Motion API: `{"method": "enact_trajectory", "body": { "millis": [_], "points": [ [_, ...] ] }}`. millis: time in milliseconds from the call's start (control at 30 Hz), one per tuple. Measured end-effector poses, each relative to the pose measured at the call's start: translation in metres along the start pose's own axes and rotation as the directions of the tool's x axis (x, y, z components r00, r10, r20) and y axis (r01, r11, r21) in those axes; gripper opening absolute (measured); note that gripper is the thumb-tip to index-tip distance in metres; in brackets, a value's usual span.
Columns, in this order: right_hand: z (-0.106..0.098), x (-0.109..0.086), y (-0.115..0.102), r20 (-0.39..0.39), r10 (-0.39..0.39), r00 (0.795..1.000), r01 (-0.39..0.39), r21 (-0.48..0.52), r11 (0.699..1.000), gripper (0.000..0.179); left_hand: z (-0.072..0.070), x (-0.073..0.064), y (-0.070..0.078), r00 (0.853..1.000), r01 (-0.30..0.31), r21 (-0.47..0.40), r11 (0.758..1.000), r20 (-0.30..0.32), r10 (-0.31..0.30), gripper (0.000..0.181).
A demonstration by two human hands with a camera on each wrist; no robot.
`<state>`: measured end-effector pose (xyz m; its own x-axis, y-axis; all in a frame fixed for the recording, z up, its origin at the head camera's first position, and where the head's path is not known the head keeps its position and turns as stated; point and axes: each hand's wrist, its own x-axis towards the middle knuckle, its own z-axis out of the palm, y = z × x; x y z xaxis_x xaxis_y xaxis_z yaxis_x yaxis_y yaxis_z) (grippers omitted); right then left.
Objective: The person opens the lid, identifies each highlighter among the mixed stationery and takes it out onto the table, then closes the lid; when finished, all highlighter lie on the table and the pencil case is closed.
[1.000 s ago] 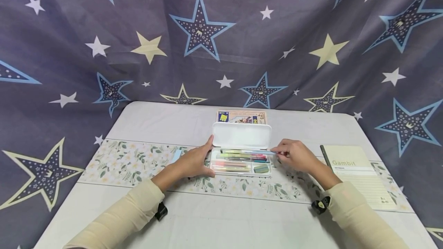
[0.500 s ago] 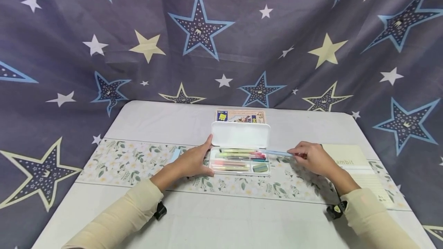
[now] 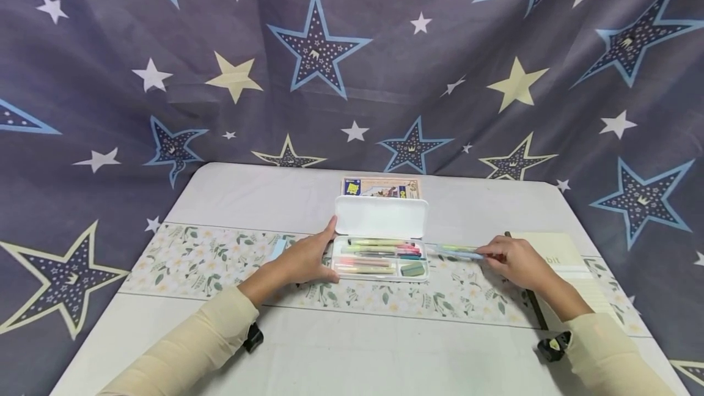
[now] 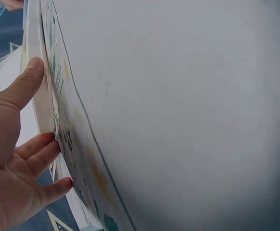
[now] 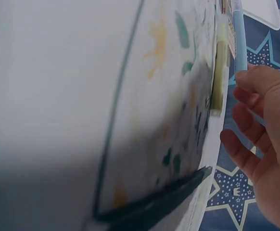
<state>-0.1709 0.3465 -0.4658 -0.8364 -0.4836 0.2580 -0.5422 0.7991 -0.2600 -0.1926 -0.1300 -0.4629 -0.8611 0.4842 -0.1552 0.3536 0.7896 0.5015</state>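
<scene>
My right hand (image 3: 519,261) pinches the end of a light blue pen (image 5: 240,43), just right of a white pencil case. Close beside it, low over the floral strip, shows a yellow-green pen (image 5: 219,79). The pencil case (image 3: 379,278) stands with its lid (image 3: 381,216) raised; several coloured pens (image 3: 365,261) and a green eraser-like block (image 3: 412,269) lie inside. At the case's left end, my left hand (image 3: 305,258) holds it, thumb at the front corner and forefinger by the hinge. In the left wrist view the thumb rests along the case's side.
Behind the lid lies a printed box (image 3: 382,187). A notebook (image 3: 583,286) with a dark spine is partly under my right forearm. A pale blue item (image 3: 279,247) lies behind my left wrist. A star-patterned curtain (image 3: 352,78) hangs beyond the table (image 3: 385,347).
My right hand has drawn the blue pen out to the right, away from the case and towards the notebook. A yellow-green pen now shows beside it. My left hand stays on the case.
</scene>
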Motion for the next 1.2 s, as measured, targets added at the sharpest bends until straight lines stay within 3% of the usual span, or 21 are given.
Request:
{"method": "enact_trajectory", "body": {
  "millis": [200,467,1200],
  "points": [
    [-0.003,-0.009,0.003,0.045,0.065,0.997,-0.064,-0.021,0.998,0.022,0.001,0.001,0.0,1.0,0.006,0.007,1.0,0.005,-0.006,0.14],
    [-0.004,-0.011,0.009,0.056,0.08,0.995,-0.076,-0.067,0.995,0.022,0.0,0.0,0.0,1.0,0.001,-0.002,1.0,-0.002,-0.001,0.138],
    [0.0,-0.002,0.011,0.105,0.192,0.976,-0.185,-0.076,0.98,0.013,0.002,0.001,-0.002,1.0,-0.003,0.024,1.0,-0.004,0.004,0.14]
  ]
}}
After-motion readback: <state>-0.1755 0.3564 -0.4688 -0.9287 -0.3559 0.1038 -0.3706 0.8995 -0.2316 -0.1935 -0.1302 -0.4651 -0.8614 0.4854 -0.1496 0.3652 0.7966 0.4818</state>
